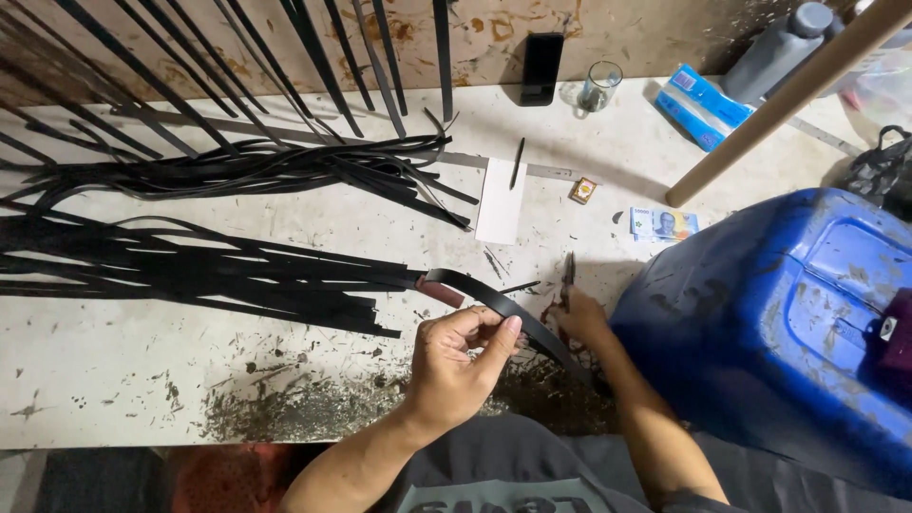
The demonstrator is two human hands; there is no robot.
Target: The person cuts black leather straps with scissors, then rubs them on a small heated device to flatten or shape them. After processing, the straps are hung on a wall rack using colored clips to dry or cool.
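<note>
The left hand (461,366) pinches a long, flat, glossy black rubber strip (503,309) at the near table edge. The right hand (579,318) grips metal scissors (568,275) just right of it. Piled black strips (218,275) lie left; a blue plastic drum (788,313) crowds the right.

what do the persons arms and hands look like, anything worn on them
Both forearms are bare from the bottom of the picture to the wrist: no sleeves reach them, and no gloves, watch, rings or bands show. The left hand has short, plain nails, the thumbnail clearly visible. The right hand is partly hidden, so its fingers cannot be checked. A dark grey shirt with pale lettering shows below.
</note>
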